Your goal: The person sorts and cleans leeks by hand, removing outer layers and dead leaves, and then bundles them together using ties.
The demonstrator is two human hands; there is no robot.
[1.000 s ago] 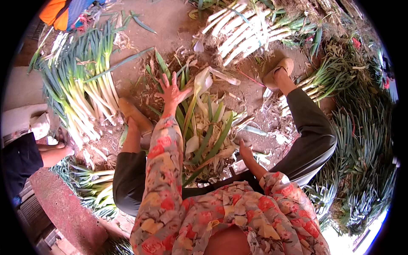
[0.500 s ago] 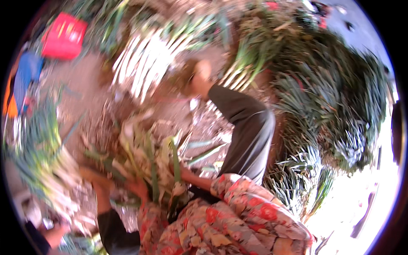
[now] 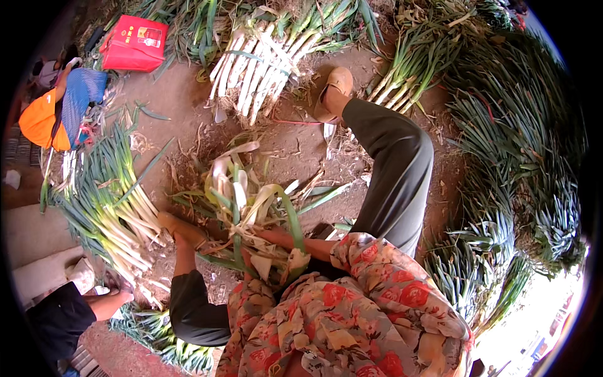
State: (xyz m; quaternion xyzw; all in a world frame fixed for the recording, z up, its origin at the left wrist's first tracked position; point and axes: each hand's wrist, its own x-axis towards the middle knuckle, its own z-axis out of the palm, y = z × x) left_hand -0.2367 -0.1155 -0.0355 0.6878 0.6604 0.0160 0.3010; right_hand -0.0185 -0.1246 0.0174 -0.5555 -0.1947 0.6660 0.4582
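A loose armful of pale and green peeled leek leaves (image 3: 242, 204) is gathered in front of my floral top, between my knees. My right hand (image 3: 275, 237) reaches across from the right and is closed on these leaves, its fingers partly covered by them. My left hand (image 3: 249, 266) clasps the same leaves from below and nearer to me, mostly hidden behind them. Left of it, beside my left shoe, lies a pile of leeks (image 3: 122, 217) with white stalks toward me. Trimmed leeks (image 3: 257, 69) are heaped farther off, roots and white ends facing me.
Untrimmed leeks (image 3: 515, 138) form a large heap along the right, with a smaller bunch (image 3: 402, 69) beside my right shoe (image 3: 339, 80). A red box (image 3: 135, 44) stands far left. Leaf scraps litter the dirt floor. Another person's arm (image 3: 107, 305) reaches in at lower left.
My view has swung, so the scene sits farther right and higher. My right hand has come leftward across the leaves, closer to my left hand. The co-worker at lower left shows more.
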